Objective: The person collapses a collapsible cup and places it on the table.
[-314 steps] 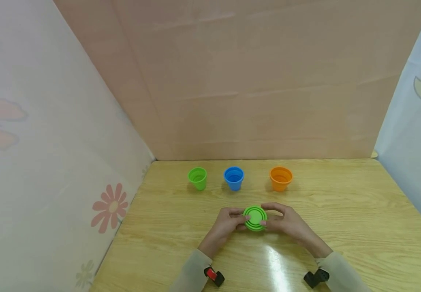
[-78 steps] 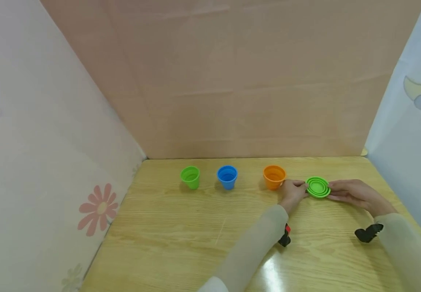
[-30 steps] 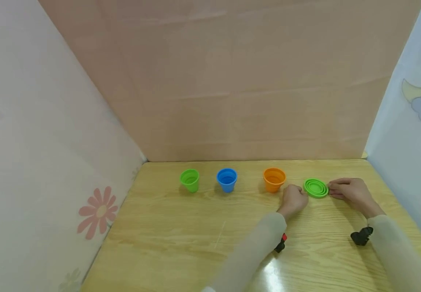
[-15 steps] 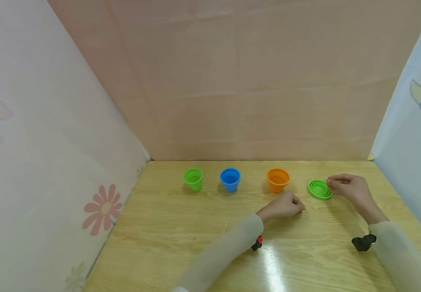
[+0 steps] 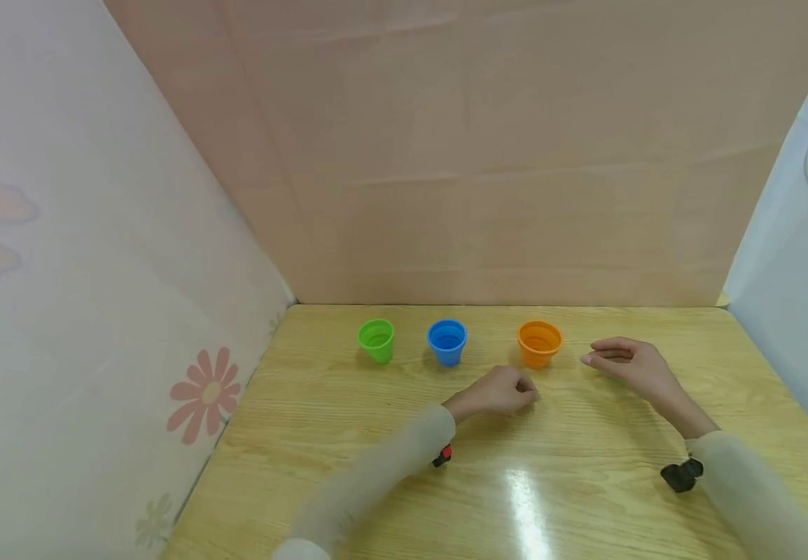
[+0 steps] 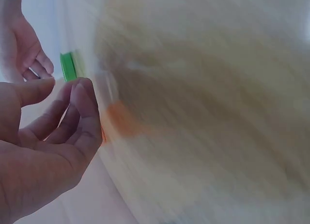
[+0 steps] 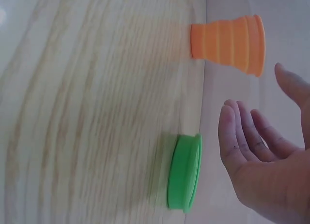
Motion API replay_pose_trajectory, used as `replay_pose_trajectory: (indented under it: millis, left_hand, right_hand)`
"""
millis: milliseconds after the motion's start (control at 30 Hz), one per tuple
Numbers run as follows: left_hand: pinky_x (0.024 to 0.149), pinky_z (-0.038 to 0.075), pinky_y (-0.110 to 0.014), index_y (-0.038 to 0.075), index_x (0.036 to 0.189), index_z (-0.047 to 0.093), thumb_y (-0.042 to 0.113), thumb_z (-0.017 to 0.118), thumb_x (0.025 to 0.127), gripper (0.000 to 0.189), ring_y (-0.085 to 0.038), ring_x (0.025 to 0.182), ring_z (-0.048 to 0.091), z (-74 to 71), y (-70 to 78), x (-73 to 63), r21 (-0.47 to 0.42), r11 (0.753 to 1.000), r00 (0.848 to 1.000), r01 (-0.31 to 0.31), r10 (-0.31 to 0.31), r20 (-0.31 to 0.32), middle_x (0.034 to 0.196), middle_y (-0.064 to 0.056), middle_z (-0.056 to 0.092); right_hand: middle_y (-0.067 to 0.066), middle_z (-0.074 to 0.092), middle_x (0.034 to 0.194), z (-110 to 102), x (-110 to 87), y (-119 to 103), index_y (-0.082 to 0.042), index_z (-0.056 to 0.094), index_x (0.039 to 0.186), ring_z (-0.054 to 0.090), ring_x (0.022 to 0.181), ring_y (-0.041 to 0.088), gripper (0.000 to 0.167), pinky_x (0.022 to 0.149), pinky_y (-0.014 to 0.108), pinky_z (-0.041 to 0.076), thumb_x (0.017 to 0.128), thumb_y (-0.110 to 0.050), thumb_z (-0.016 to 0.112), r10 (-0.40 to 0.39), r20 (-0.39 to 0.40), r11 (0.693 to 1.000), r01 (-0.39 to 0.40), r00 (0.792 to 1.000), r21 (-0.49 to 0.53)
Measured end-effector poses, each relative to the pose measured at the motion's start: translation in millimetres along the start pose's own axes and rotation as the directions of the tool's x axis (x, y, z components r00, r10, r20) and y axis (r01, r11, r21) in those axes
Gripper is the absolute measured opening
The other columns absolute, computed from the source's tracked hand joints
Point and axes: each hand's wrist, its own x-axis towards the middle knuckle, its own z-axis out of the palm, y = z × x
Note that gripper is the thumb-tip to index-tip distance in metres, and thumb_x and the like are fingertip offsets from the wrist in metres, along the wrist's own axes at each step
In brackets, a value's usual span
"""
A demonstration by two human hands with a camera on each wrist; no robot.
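A collapsed green silicone cup [image 7: 184,173] lies flat on the table, right of an upright orange collapsible cup [image 5: 539,346]. In the head view the right hand [image 5: 638,371] covers most of it, leaving a thin green sliver. That hand hovers over the cup with thumb and fingers apart and holds nothing; the right wrist view shows a gap between them. In front of the orange cup is the left hand [image 5: 498,390], its fingers loosely curled around nothing. Behind its fingers, the left wrist view shows the green cup [image 6: 69,67] and a blurred orange patch.
A blue cup [image 5: 448,342] and an expanded green cup [image 5: 377,341] stand upright to the left of the orange one, in a row near the table's back edge. A brown panel [image 5: 501,194] rises behind the wooden table [image 5: 292,467], with pale patterned walls at both sides.
Both hands held the collapsed green cup at the middle, then set it down right of the orange cup and let go. Since then the left hand has drawn back leftward; the right has lifted over the cup.
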Motion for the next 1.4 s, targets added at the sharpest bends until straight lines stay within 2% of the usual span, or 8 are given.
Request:
replay_pose_trajectory:
  millis: [100,200,333,467,667,800,1133,1400]
  left_hand:
    - [0.062,0.059,-0.020,0.010,0.128,0.071,0.030,0.067,0.105,0.031,-0.007,0.072,0.067,-13.3,-6.1,-4.1,-0.026,1.000,0.998,0.008,-0.010,-0.068,0.095,0.003,0.073]
    - [0.074,0.062,-0.024,0.010,0.141,0.059,0.040,0.072,0.101,0.052,-0.010,0.089,0.070,-23.2,-10.3,-6.9,-0.102,0.994,0.986,0.043,-0.058,-0.156,0.111,-0.003,0.074]
    - [0.092,0.065,-0.034,0.012,0.151,0.050,0.049,0.075,0.096,0.071,-0.019,0.114,0.071,-30.1,-14.0,-5.0,-0.182,0.981,0.966,0.061,-0.104,-0.236,0.135,-0.008,0.070]
    - [0.100,0.063,-0.039,0.015,0.152,0.050,0.051,0.079,0.092,0.076,-0.023,0.125,0.069,-32.7,-17.5,2.0,-0.210,0.976,0.951,0.059,-0.119,-0.284,0.143,-0.007,0.067]
    - [0.106,0.061,-0.040,0.020,0.152,0.053,0.047,0.082,0.090,0.073,-0.024,0.131,0.067,-29.2,-24.9,14.6,-0.246,0.969,0.955,0.031,-0.101,-0.277,0.147,-0.003,0.065]
    - [0.106,0.060,-0.040,0.024,0.152,0.054,0.043,0.085,0.089,0.073,-0.023,0.132,0.066,-26.3,-27.8,23.2,-0.277,0.961,0.958,0.007,-0.085,-0.272,0.148,-0.002,0.065]
    - [0.108,0.059,-0.038,0.024,0.151,0.055,0.029,0.088,0.087,0.071,-0.021,0.131,0.065,-24.5,-24.4,33.7,-0.411,0.909,0.957,-0.069,-0.056,-0.286,0.147,0.001,0.065]
    - [0.107,0.059,-0.035,0.021,0.150,0.056,0.024,0.087,0.088,0.069,-0.021,0.131,0.067,-22.6,-22.9,38.9,-0.439,0.892,0.955,-0.104,-0.034,-0.296,0.147,0.002,0.065]
  right_hand:
    - [0.014,0.072,0.131,8.4,5.0,-3.9,0.002,0.051,0.150,0.061,0.099,-0.015,0.067,0.083,0.012,0.056,0.102,-0.040,0.070,-0.041,0.034,0.998,0.042,0.999,-0.036]
    - [0.027,0.061,0.145,16.2,10.6,-4.8,0.003,0.041,0.156,0.070,0.116,0.011,0.073,0.092,0.022,0.062,0.102,-0.035,0.071,-0.095,0.076,0.994,0.099,0.993,-0.055]
    - [0.032,0.050,0.154,21.9,16.5,-6.4,0.004,0.028,0.161,0.054,0.138,0.050,0.084,0.104,0.049,0.059,0.100,-0.032,0.074,-0.123,0.110,0.991,0.129,0.986,-0.041]
    - [0.035,0.044,0.158,26.1,22.9,-8.3,0.005,0.024,0.162,0.050,0.141,0.054,0.090,0.108,0.058,0.054,0.100,-0.035,0.074,-0.117,0.119,0.993,0.120,0.986,-0.019]
    - [0.035,0.039,0.160,32.8,29.7,-4.4,0.003,0.025,0.163,0.051,0.140,0.056,0.093,0.107,0.064,0.054,0.098,-0.039,0.076,-0.094,0.116,0.996,0.095,0.989,-0.001]
    - [0.034,0.040,0.161,36.7,32.3,-2.3,0.001,0.026,0.163,0.051,0.140,0.056,0.092,0.107,0.063,0.054,0.098,-0.038,0.076,-0.105,0.119,0.994,0.102,0.987,0.029]
    - [0.029,0.042,0.162,40.3,36.3,2.8,-0.005,0.026,0.165,0.052,0.141,0.051,0.087,0.106,0.052,0.059,0.099,-0.033,0.075,-0.129,0.122,0.986,0.115,0.984,0.117]
    - [0.029,0.047,0.159,42.2,37.0,3.0,-0.005,0.034,0.163,0.055,0.138,0.051,0.079,0.104,0.056,0.059,0.100,-0.031,0.074,-0.144,0.094,0.985,0.134,0.985,0.107]
